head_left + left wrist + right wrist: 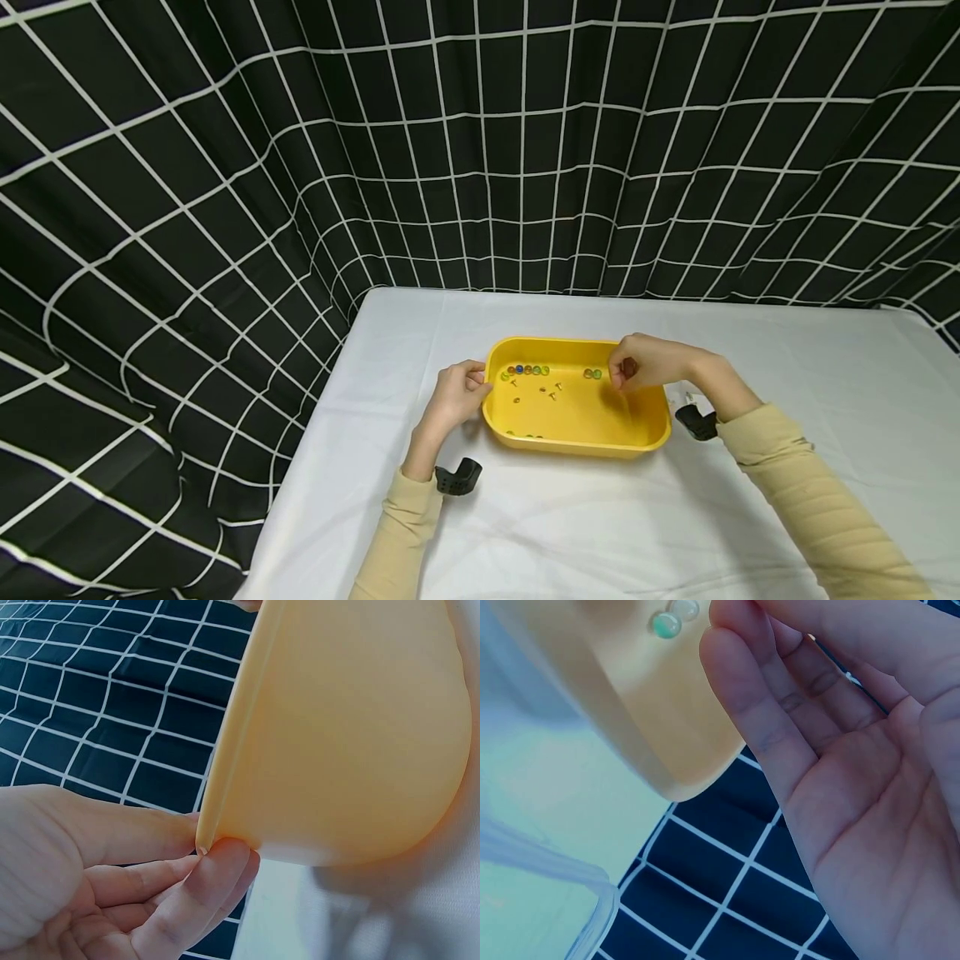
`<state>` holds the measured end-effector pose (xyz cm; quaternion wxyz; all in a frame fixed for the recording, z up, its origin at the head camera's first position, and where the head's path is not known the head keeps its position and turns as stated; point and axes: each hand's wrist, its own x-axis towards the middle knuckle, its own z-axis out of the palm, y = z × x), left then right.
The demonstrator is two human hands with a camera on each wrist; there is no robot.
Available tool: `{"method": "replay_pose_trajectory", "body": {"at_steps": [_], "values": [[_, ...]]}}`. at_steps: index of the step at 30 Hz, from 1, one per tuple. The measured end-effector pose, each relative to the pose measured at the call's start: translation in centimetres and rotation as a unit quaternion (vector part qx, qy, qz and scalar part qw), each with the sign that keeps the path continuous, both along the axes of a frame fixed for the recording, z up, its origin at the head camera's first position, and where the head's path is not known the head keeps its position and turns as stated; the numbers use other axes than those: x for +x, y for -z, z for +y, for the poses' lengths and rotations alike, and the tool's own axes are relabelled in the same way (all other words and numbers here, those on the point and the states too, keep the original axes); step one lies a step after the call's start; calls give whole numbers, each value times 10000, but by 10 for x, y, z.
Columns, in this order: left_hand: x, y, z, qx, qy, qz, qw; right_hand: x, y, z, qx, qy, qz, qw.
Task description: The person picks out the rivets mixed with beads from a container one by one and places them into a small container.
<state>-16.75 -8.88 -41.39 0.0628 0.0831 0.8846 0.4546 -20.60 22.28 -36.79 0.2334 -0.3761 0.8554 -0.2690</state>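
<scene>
The largest thing is a black curtain (555, 150) with white grid lines, filling the upper half and the left side of the frame. Below it, a surface (540, 525) with white cover takes the lower middle and lower right. Two beige sleeves (817, 496) come in from the bottom edge. Between them, slightly right of the frame's middle, the yellow tray (592, 417) stands on the surface. The left hand (457, 392) is at the tray's left end; its grip is narrow, pinching the rim. The right hand (647, 362) is over the tray's right part; its grip is also narrow, but I cannot tell if something is between the fingers. Inside the tray, a row of coloured balls (528, 370) lies at its upper left, and a pair of balls (588, 373) lies just left of the right hand. Small brass-coloured pieces (552, 396) are scattered below the row.
</scene>
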Motion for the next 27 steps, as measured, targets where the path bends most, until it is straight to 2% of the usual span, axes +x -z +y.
{"method": "replay_pose_trajectory", "body": {"at_steps": [10,19,27], "values": [[0,1,-1,-1,15,45,10000,3,-7,6,67,135,-109,9998],[-1,0,0,20,3,19,10000,2,-3,13,191,206,-123,9995],[-1,1,0,67,9,11,10000,7,-8,18,128,279,-60,9995]]}}
